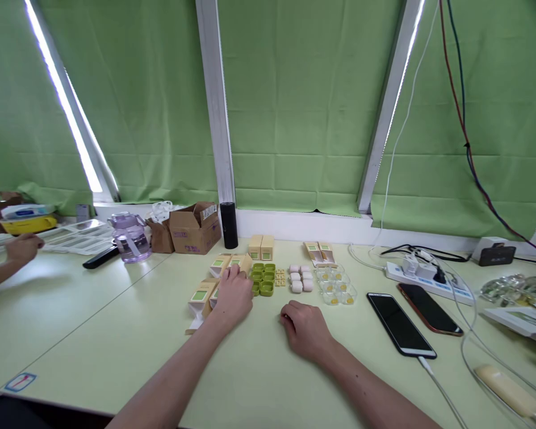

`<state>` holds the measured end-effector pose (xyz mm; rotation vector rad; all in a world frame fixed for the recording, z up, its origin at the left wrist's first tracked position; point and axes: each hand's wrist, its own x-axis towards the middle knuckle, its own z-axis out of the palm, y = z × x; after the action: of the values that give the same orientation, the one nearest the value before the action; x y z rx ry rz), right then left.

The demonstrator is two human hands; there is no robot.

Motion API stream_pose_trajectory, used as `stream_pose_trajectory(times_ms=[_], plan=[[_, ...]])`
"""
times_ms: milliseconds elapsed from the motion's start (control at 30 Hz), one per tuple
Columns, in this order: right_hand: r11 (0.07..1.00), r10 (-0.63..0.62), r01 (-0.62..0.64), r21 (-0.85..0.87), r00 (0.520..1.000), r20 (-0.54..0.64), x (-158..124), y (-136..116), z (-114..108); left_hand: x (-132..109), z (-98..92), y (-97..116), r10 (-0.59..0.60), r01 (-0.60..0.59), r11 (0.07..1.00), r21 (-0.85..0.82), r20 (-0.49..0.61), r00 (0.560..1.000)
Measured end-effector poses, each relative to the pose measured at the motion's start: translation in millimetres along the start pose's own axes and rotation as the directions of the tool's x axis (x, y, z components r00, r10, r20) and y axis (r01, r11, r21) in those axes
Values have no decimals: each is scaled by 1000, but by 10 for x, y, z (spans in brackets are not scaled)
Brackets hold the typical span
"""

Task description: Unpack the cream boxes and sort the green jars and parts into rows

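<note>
My left hand (234, 293) reaches over the group of small tan boxes with green labels (201, 296), its fingers on or just above one of them; whether it grips one is hidden. My right hand (307, 329) rests on the table with its fingers curled, and what they hold, if anything, is hidden. Between and beyond my hands stand green square cups (267, 288), tiny yellow pieces (280, 278), white rounded pieces (296, 286) and clear cups with yellow bits inside (339, 292). Two tan boxes (261, 247) stand upright behind the green cups.
Two phones (402, 325) (430, 308) and a power strip (429, 282) with cables lie at the right. At the left are a purple bottle (131, 238), a cardboard box (194, 229), a black cylinder (228, 225) and another person's hand (24, 248).
</note>
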<state>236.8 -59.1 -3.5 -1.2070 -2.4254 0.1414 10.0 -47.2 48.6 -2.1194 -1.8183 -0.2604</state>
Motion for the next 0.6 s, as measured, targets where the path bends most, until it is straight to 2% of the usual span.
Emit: stream_pose_trajectory(times_ms=[400, 500, 600], plan=[[1000, 4, -4, -11, 1000, 7, -4, -30, -44, 39, -198, -57, -120, 115, 992, -44, -132, 984], [1000, 10, -9, -18, 1000, 26, 1, -42, -66, 125, -262, -99, -123, 115, 992, -49, -201, 972], [1000, 6, -6, -15, 1000, 20, 2, -40, -63, 289, -297, -132, -115, 102, 992, -73, -210, 971]])
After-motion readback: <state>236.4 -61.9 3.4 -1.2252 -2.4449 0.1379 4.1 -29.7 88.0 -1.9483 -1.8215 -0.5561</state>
